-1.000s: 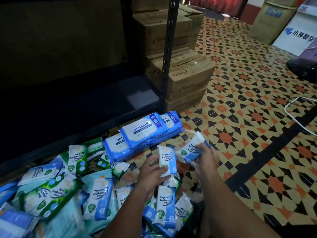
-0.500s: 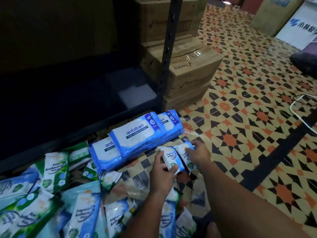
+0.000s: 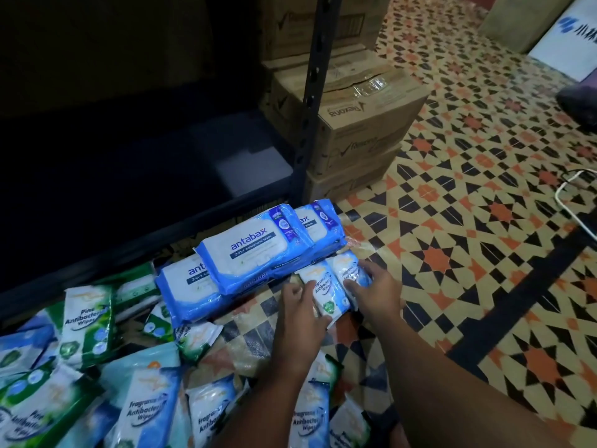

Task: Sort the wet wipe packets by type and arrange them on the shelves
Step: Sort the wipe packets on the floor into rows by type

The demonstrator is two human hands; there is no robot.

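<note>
Left hand [image 3: 298, 313] fingers pinch one small blue "Fragrance Antibacterial Wipes" packet [image 3: 324, 294], and right hand [image 3: 376, 287] fingers curl over its twin [image 3: 350, 271] next to it, both on the tiled floor [image 3: 452, 253] touching the big "antabax 3-in-1" packs [image 3: 252, 250]. Sorting looks barely started imo: shelf [image 3: 145, 176] seems bare, tho too dark to tell. Mixed green "Pine" & blue packets [image 3: 87, 321] are heaped left, "Rexona" boxes [image 3: 355, 118] behind.
</note>
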